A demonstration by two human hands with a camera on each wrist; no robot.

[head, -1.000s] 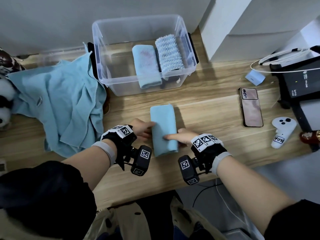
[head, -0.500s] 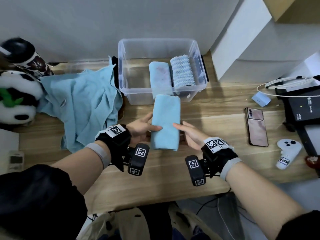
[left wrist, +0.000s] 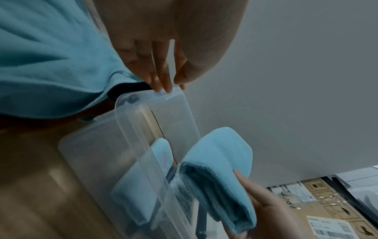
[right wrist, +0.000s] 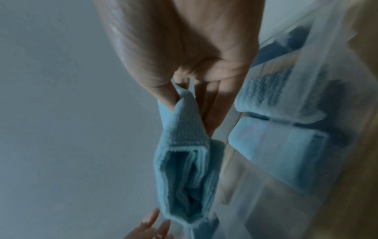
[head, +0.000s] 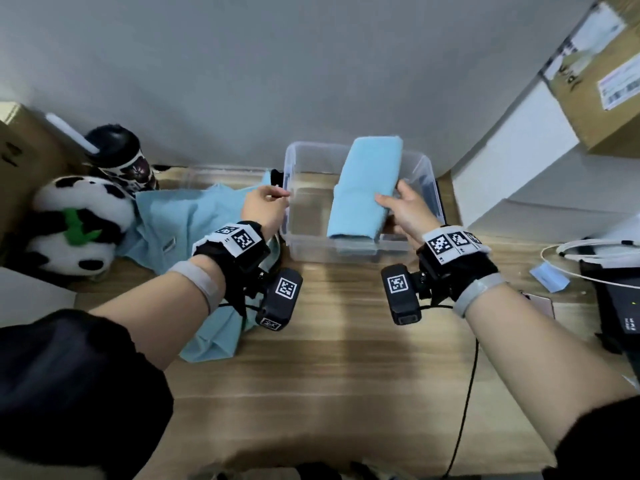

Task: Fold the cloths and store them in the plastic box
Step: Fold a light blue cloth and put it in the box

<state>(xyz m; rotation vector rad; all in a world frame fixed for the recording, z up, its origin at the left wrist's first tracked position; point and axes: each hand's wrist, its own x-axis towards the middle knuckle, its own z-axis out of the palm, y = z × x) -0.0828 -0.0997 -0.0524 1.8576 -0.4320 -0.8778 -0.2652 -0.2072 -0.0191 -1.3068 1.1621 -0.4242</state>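
Note:
The clear plastic box (head: pixel 420 174) stands at the back of the wooden table. My right hand (head: pixel 403 207) grips a folded light blue cloth (head: pixel 367 188) by its right edge, thumb on top, and holds it tilted over the box. In the right wrist view the folded cloth (right wrist: pixel 184 161) hangs from my thumb and fingers. My left hand (head: pixel 268 204) pinches the left rim of the box (left wrist: pixel 169 95) with its fingertips (left wrist: pixel 163 84). Two folded cloths lie inside: a plain blue one (right wrist: pixel 276 145) and a textured one (right wrist: pixel 263 92).
A heap of unfolded blue cloth (head: pixel 194 216) lies left of the box. A panda plush (head: pixel 76 223) and a dark bottle (head: pixel 121 161) sit further left. On the right are a white cable (head: pixel 588 247), a black device (head: pixel 620 306) and a phone (head: pixel 540 303).
The folded cloth has gone from the table up over the box. My left hand let go of it and moved to the box's left rim. The right hand alone carries it.

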